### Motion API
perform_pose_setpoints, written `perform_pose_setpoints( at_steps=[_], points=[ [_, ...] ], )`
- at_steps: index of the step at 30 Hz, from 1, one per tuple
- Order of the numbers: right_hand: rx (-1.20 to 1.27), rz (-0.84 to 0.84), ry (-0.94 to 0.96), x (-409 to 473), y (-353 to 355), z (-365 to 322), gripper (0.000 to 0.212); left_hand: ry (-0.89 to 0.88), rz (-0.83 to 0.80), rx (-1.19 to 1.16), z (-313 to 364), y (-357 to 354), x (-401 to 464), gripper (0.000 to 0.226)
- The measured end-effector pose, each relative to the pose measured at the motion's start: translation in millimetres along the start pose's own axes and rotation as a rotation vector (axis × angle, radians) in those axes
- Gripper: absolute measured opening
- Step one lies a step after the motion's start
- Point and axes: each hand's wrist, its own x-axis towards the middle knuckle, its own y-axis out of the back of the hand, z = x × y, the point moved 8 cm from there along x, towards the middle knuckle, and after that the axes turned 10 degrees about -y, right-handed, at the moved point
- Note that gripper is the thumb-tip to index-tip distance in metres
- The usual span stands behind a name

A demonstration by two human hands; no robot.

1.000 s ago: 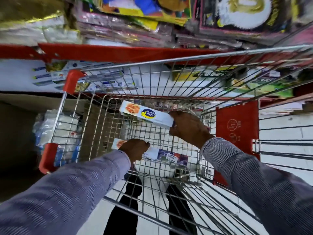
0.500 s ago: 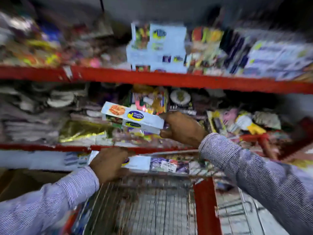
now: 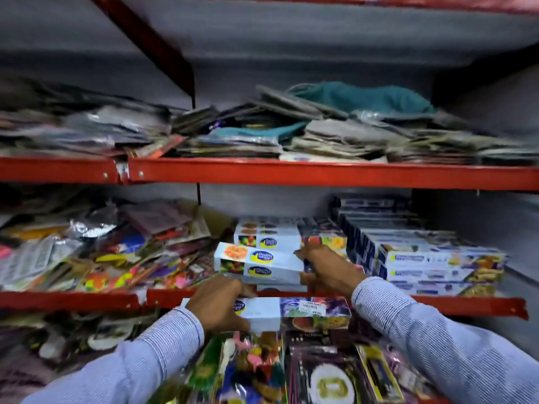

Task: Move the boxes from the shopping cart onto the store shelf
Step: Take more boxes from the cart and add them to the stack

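My right hand (image 3: 326,269) grips the right end of a long white box (image 3: 259,262) with a blue and yellow logo, held at the front of the middle shelf (image 3: 472,306). Just behind it on that shelf lies a stack of like boxes (image 3: 268,236). My left hand (image 3: 220,304) holds a second long box (image 3: 294,310) lower down, in front of the shelf's red edge. The shopping cart is out of view.
More stacked boxes (image 3: 434,263) fill the shelf's right side. Loose colourful packets (image 3: 96,252) crowd its left. Flat packs and teal cloth (image 3: 350,123) lie on the upper shelf. Hanging packets (image 3: 291,368) sit below my hands.
Both hands have risen from the cart to the shelf with a box each. The right box has reached the stack on the middle shelf. The view has tilted up, losing the cart.
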Motion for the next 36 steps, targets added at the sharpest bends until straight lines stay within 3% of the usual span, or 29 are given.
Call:
perform_pose_setpoints(
  at_steps=[12,14,16,18,21,24,32,36],
  points=[
    [-0.040,-0.122,-0.184,74.3,-9.3,45.9,0.040,-0.013,0.022,-0.064,-21.2,8.3,73.5,0.067],
    [-0.030,-0.145,-0.182,80.2,-14.8,49.9,0.026,-0.020,0.013,-0.067,-23.5,5.7,79.7,0.067],
    [-0.003,-0.066,-0.118,84.8,-7.0,40.9,0.023,-0.018,0.008,-0.080,-26.1,3.9,83.9,0.067],
    [0.267,-0.004,-0.194,88.6,-6.7,51.8,0.026,-0.028,0.007,-0.079,-26.8,4.9,87.8,0.065],
    [-0.019,0.017,-0.103,82.7,-3.7,49.1,0.004,-0.049,0.017,-0.067,-25.6,9.1,93.6,0.060],
    [-0.103,0.049,-0.067,85.5,5.8,54.0,0.032,-0.046,0.042,-0.051,-25.8,15.1,100.3,0.063],
    [0.131,0.244,-0.117,60.1,42.6,61.8,0.028,-0.013,0.133,-0.072,-32.4,24.0,127.1,0.060],
    [0.026,0.158,-0.077,42.8,17.8,50.3,0.045,0.022,0.145,-0.156,-39.2,5.5,139.4,0.061]
  ],
)
